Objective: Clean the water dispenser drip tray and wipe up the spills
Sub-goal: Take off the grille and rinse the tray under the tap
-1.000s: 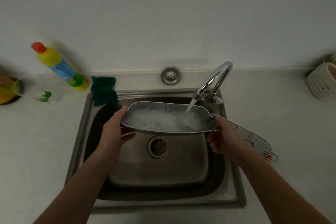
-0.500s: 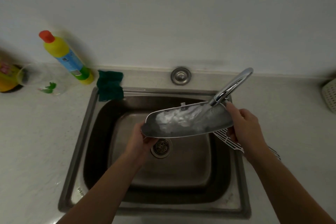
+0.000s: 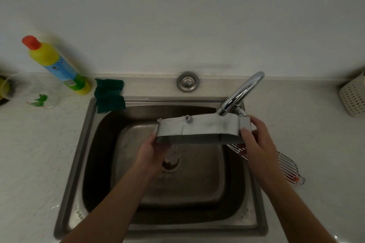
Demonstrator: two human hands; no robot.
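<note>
I hold the grey drip tray [image 3: 199,127] over the steel sink [image 3: 79,144], tipped over so its underside faces me. My left hand [image 3: 150,150] grips its left end from below. At the right end, my right hand [image 3: 256,138] pinches the tray between thumb and fingers. Water pours from the tray's lower edge towards the drain [image 3: 170,163]. The chrome tap [image 3: 240,94] ends just above the tray's right part. The wire grille [image 3: 284,165] of the tray lies on the counter right of the sink, partly behind my right hand.
A dark green cloth [image 3: 109,95] hangs over the sink's back left corner. A yellow detergent bottle [image 3: 57,66] and a clear cup [image 3: 29,92] stand at the left. A white perforated basket [image 3: 353,96] sits at the far right by the wall.
The tray was level and foamy under the running tap; both hands have since tipped it over so the water runs out into the sink. My view has shifted closer.
</note>
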